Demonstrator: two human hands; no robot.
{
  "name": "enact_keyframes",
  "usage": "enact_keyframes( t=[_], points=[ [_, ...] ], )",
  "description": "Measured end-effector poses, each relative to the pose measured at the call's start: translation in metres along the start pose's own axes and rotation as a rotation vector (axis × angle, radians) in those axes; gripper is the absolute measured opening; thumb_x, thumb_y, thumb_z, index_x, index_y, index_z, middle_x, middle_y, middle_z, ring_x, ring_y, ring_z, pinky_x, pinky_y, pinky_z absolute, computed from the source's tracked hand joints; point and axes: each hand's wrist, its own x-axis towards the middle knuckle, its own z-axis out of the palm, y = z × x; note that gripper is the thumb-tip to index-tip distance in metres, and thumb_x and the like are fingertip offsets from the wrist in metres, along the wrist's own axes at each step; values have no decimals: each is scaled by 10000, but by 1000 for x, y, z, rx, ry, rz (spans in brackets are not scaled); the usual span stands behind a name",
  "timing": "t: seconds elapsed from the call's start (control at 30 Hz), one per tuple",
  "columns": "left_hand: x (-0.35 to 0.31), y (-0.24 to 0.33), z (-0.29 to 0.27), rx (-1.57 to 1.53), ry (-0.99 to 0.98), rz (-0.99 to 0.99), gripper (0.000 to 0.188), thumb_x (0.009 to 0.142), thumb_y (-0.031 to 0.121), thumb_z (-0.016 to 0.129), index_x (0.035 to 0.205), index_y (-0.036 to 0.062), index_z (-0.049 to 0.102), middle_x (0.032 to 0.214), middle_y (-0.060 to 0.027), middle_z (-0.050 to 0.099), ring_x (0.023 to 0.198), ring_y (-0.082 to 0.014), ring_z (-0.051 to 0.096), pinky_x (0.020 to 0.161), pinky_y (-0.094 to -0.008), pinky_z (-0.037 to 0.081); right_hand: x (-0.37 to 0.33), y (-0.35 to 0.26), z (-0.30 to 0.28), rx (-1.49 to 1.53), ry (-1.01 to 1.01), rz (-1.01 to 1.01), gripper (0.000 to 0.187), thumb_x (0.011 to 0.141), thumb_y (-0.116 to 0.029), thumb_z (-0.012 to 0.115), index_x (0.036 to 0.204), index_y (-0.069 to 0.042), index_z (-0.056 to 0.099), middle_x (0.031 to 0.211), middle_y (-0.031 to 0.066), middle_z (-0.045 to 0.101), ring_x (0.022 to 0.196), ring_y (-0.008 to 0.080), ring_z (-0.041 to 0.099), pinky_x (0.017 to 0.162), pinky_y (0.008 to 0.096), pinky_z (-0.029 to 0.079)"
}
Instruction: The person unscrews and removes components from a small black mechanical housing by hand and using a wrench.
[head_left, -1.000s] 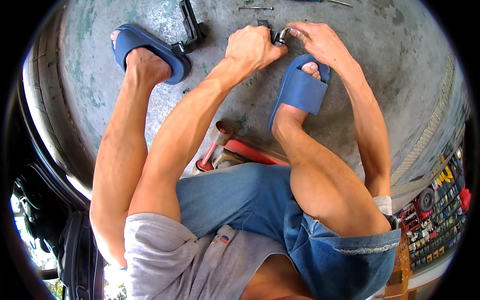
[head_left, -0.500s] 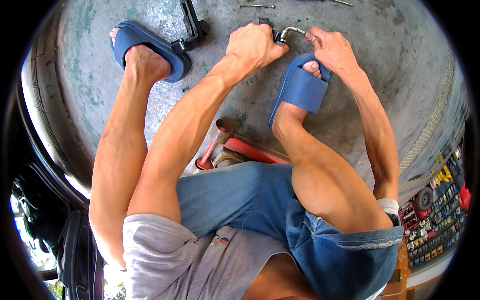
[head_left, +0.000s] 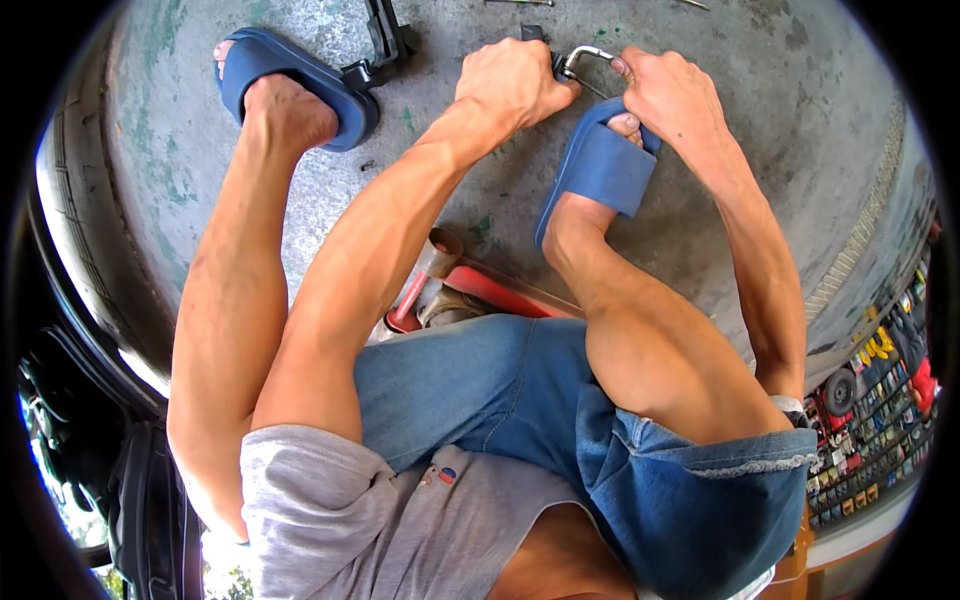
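Observation:
My left hand [head_left: 514,86] is closed around a black part [head_left: 533,35], most of it covered by my fingers. A shiny L-shaped wrench [head_left: 590,51] meets that part at its bent end. Its other end sits pinched in the fingers of my right hand [head_left: 676,98], just above the toes of my right foot. A thin rod or wire [head_left: 592,89] shows below the wrench. Farther left, a black bracket-like piece [head_left: 385,45] lies on the floor beside my left blue slide sandal [head_left: 290,75].
Between my legs is a red floor-jack-like tool [head_left: 490,288]. A tire [head_left: 75,200] curves along the left. Thin metal tools, one a rod [head_left: 518,2], lie at the far edge. At right, a rack of small goods [head_left: 868,450] stands past a ribbed floor strip [head_left: 858,240].
The view has shifted slightly. Both hands keep their grips, and the wrench's angle against the black part has changed a little.

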Motion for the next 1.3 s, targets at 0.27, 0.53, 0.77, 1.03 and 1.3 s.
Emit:
enact_keyframes(
  t=[0.27, 0.53, 0.77, 1.03, 1.3],
  points=[
    [0, -3, 4, -10, 26, 13, 534, 761, 487, 691, 850, -38, 739, 847, -274, 712, 847, -425, 707, 838, -485, 555, 1, -21, -13, -175, -41, 3, 254, 853, -122, 571, 1041, -59, 729, 857, 236, 697, 822, 422, 689, 723, 503, 551],
    [1, -1, 2, -7, 22, 25, 468, 776, 434, 685, 898, -13, 755, 888, -258, 720, 884, -405, 715, 844, -462, 559, 1, -30, -20, -229, -59, 7, 239, 818, -114, 576, 989, -56, 731, 918, 201, 716, 869, 384, 707, 740, 476, 571],
    [2, 5, 4, 85, 46, -10, 473, 790, 448, 677, 876, -11, 754, 900, -258, 721, 871, -406, 720, 824, -473, 568, 7, -22, -17, -163, -110, -18, 245, 809, -141, 586, 977, -72, 750, 917, 185, 734, 850, 374, 727, 727, 474, 592],
    [0, 7, 4, 54, 37, -23, 532, 772, 472, 726, 843, -55, 730, 866, -306, 698, 873, -439, 706, 812, -491, 561, 16, -12, -2, -62, -40, -90, 214, 804, -94, 566, 889, -10, 744, 921, 219, 730, 864, 394, 726, 726, 499, 587],
    [2, 11, -2, 86, 8, -71, 511, 794, 488, 689, 873, -13, 752, 880, -266, 718, 881, -423, 710, 836, -481, 557, 28, 9, 4, 36, 73, -72, 222, 812, -111, 554, 912, -28, 734, 932, 222, 724, 876, 406, 716, 738, 505, 575]
  ],
)
